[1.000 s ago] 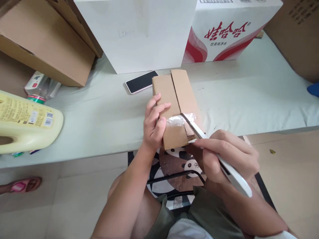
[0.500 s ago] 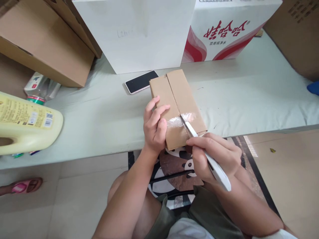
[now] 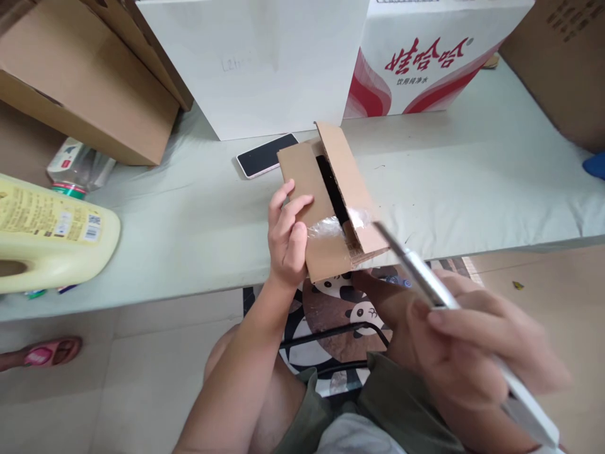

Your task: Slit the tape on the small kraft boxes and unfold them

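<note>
A small brown cardboard box (image 3: 326,252) is tilted at the table's front edge, its two top flaps parted. Something black shows in the gap between them. Clear tape (image 3: 326,227) is split across the flaps. My left hand (image 3: 288,236) grips the box along its left side, fingers over the left flap. Off to the right of the box, my right hand (image 3: 477,340), blurred by motion, holds a white utility knife (image 3: 435,284). Its blade points up and left towards the right flap, and I cannot tell whether it touches.
Behind the box lies a phone (image 3: 267,154). White cartons (image 3: 265,75) stand at the back of the cloth-covered table (image 3: 165,233). On the left are a yellow jug (image 3: 57,239), a plastic bottle (image 3: 75,167) and brown boxes (image 3: 94,75). A person's sandalled foot (image 3: 51,353) shows below left.
My right hand has pulled the knife back from the seam, down and to the right. The box flaps have come apart, with the right one lifted. My left hand has shifted slightly left.
</note>
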`<state>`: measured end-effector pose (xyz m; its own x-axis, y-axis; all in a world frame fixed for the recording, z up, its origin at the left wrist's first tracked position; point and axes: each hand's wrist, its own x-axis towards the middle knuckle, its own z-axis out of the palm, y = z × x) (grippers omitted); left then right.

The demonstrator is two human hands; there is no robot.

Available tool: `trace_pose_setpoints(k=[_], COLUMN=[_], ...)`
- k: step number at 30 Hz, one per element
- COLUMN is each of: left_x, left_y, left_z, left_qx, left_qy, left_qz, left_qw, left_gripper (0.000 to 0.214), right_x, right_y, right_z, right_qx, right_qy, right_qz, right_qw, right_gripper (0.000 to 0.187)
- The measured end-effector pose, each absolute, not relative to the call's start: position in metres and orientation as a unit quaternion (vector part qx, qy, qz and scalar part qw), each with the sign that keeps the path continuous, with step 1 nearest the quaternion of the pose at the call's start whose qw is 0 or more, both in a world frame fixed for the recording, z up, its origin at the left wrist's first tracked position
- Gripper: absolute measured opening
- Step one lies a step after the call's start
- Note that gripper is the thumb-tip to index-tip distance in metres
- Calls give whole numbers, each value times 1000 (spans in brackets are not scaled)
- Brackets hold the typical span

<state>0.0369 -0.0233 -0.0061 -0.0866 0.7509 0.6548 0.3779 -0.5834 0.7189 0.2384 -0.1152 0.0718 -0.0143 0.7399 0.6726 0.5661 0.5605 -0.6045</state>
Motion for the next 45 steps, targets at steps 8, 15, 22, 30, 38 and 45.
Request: trace_pose_setpoints(k=[8,15,22,30,38,45], left_x=[13,-3,-2,-9,-11,-14], left_y=[-4,9,2,3,0,-2], left_z=[-22,-31,-19,-19,-8,1], left_qx=[621,401,396,415,433,360], left_qy=[400,481,497,502,559,495], left_qz=[629,649,642,645,635,667], left_qw=[241,432,429,399,311,425], left_gripper=[44,49,51,49,35,25], right_x=[259,267,260,252,251,255], right_y=[-39,-25,-28,-29,-35,-25], right_z=[25,-2,8,2,5,-2], right_qx=[-663,-707,-595,-588,-599,-576], right_qy=[-644,-667,-702,-607,-535,-352], right_qz=[106,197,267,334,336,368], right_qw=[366,131,285,417,492,640], right_gripper=[48,78,63,44,31,32])
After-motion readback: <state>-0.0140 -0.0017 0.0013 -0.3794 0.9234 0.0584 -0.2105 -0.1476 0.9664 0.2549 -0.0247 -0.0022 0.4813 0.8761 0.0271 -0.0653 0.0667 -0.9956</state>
